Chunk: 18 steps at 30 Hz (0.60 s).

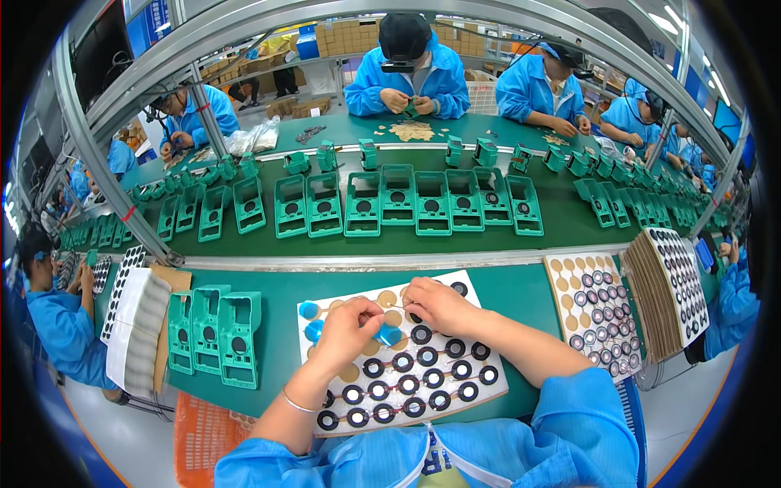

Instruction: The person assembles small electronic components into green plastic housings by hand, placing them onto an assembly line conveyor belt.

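Both my hands work close together over a white board with round cutouts and rows of small black ring-shaped speakers. My left hand has its thumb and fingers pinched together, above a blue round piece. Just to its right, my right hand is also pinched, near the board's far edge. What either hand holds is too small to make out. More blue pieces lie at the board's far left corner. Tan round spots show in cutouts without speakers.
Three green plastic housings stand left of the board. Stacked speaker trays are farther left. Another speaker tray and a tall stack stand right. Beyond a rail, a green conveyor carries many housings. Co-workers sit across.
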Tool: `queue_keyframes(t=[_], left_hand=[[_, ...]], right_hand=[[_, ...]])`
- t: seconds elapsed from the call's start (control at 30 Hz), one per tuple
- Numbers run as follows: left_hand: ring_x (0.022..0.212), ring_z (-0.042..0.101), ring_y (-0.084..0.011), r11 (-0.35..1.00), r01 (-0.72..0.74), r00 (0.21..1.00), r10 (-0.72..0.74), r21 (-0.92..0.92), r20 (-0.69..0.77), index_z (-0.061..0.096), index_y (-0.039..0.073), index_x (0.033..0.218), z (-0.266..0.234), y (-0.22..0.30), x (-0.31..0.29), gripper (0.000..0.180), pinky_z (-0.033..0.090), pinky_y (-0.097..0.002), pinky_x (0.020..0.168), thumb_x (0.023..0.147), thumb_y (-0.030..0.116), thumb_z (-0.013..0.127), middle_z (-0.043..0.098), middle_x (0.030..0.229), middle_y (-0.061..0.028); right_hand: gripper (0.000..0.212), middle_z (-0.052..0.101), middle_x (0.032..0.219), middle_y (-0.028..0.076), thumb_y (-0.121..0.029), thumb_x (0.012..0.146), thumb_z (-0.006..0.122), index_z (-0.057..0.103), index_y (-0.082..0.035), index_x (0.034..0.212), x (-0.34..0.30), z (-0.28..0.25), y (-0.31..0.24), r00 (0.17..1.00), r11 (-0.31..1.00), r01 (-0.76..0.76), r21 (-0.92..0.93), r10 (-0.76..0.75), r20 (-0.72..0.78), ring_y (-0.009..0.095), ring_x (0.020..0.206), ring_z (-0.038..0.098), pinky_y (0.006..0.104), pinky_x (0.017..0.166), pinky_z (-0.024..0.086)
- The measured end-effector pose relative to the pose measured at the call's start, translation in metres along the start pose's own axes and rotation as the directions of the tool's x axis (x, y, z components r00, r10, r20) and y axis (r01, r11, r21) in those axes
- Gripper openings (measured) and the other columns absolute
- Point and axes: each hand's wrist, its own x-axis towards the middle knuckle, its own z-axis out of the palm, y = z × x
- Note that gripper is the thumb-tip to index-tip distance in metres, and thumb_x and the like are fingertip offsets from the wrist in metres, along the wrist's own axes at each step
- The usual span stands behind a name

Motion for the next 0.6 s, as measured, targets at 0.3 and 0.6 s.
queue_keyframes(t=[0.3,0.6], left_hand=[[0.084,0.063,-0.0170,0.735,0.332,0.930,-0.149,-0.592,0.337,0.056,-0.008,0.107,0.015,0.010,0.003,0.028,0.052,-0.0266,0.075,0.088,0.013,0.057,0.063,0.095,-0.0125],[0.088,0.063,-0.0194,0.466,0.372,0.927,-0.234,-0.803,0.293,0.056,-0.009,0.107,0.012,0.009,-0.006,0.024,0.053,-0.0260,0.078,0.089,0.007,0.053,0.062,0.101,-0.0146]], right_hand=[[0.011,0.058,0.088,0.011,-0.003,0.085,0.056,0.056,-0.001,0.096,-0.002,-0.005,-0.021,0.980,0.947,0.015,0.322,0.050,-0.195,0.023,0.081,0.058,0.0308,0.073,0.047],[0.039,0.053,0.105,0.011,-0.007,0.076,0.066,0.059,-0.012,0.114,-0.003,-0.008,-0.042,0.973,0.992,0.122,-0.013,-0.123,-0.196,0.027,0.096,0.052,0.0349,0.084,0.044]])
